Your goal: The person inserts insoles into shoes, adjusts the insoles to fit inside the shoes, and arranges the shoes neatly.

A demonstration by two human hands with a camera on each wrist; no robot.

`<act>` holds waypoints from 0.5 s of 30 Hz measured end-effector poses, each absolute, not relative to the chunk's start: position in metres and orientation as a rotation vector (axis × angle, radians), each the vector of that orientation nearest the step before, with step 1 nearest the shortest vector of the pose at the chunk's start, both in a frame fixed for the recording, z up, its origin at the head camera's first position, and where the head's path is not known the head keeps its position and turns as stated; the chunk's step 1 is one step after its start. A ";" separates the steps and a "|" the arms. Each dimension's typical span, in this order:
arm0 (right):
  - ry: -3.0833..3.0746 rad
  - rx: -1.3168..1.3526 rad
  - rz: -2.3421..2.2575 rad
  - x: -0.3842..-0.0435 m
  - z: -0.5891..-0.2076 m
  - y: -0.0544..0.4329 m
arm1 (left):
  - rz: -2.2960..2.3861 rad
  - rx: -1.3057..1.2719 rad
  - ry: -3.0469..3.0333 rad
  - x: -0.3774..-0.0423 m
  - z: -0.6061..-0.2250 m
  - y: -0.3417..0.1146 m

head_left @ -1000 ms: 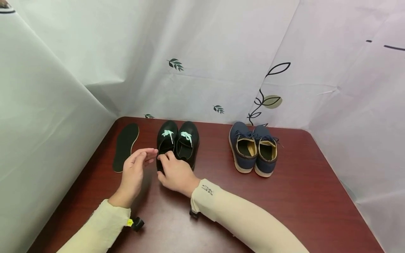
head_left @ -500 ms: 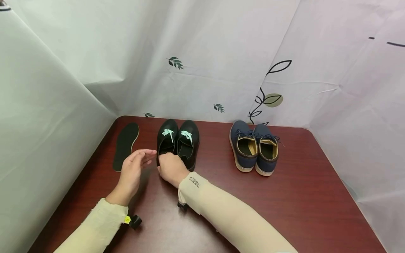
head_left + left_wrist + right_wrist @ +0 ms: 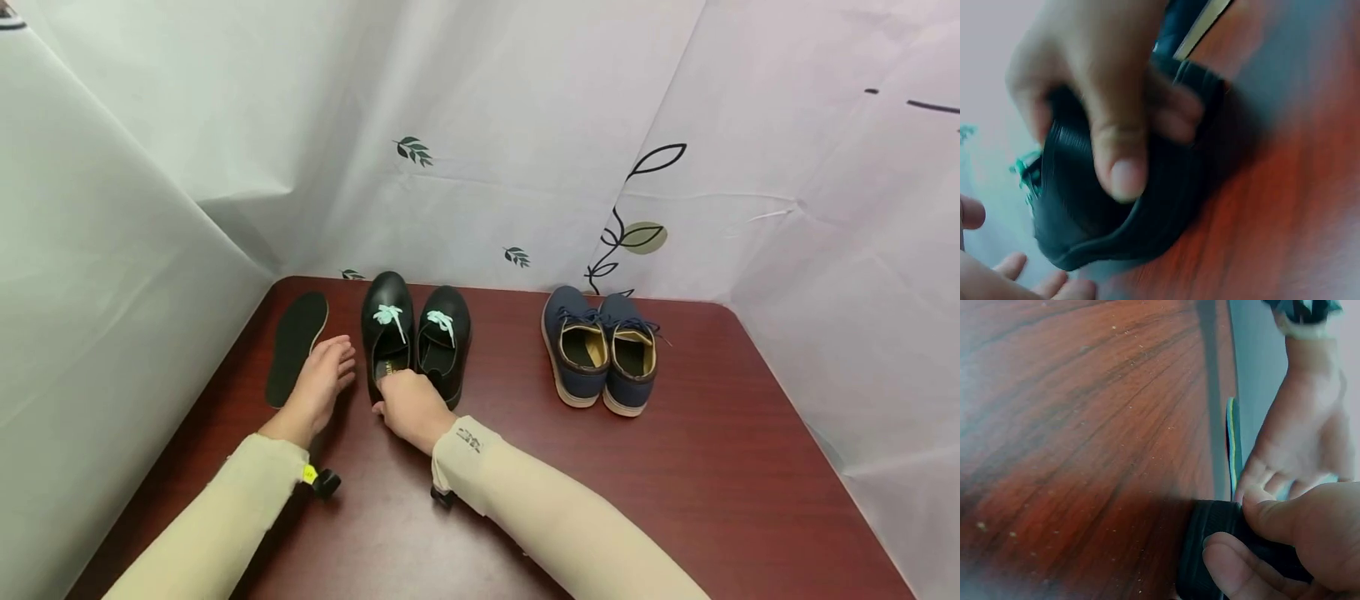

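Note:
My right hand [image 3: 412, 406] grips the heel of the left black shoe [image 3: 387, 302], one of a pair with pale mint laces. In the right wrist view its thumb and fingers close on the heel [image 3: 1200, 544]. The left wrist view shows the thumb down inside the shoe opening [image 3: 1079, 187], with other fingers outside. Part of the insole lettering shows in the head view. My left hand [image 3: 322, 382] hovers just left of that shoe, fingers extended and holding nothing. The other black shoe [image 3: 442, 350] stands close on the right. Beyond my left hand lies a loose dark insole [image 3: 294, 346].
A pair of navy lace-up shoes [image 3: 573, 375] with pale soles stands at the back right of the reddish-brown table [image 3: 720, 467]. White patterned sheeting [image 3: 465, 150] hangs behind the table and along both sides.
My right hand has closed on the left black shoe's heel, and the shoe has shifted away and slightly left. The left hand has drawn left, its fingers spreading.

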State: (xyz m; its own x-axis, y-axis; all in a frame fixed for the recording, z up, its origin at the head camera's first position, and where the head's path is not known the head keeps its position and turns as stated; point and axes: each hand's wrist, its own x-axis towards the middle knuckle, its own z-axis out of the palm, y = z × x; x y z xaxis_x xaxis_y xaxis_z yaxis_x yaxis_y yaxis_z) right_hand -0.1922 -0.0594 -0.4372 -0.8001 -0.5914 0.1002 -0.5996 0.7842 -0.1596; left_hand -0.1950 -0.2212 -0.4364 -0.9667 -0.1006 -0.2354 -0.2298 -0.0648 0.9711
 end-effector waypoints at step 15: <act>-2.846 1.052 0.295 -0.181 -0.445 -0.048 | 2.270 -0.430 1.797 -0.206 -0.448 -0.231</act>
State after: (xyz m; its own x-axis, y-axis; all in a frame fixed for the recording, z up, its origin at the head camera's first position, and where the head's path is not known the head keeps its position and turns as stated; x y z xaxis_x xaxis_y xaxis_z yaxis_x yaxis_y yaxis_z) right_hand -0.1808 -0.0482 -0.4455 -0.7582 -0.6338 0.1531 -0.6517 0.7439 -0.1481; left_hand -0.2057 -0.2307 -0.4476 -0.9344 -0.0131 -0.3560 -0.3435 -0.2316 0.9101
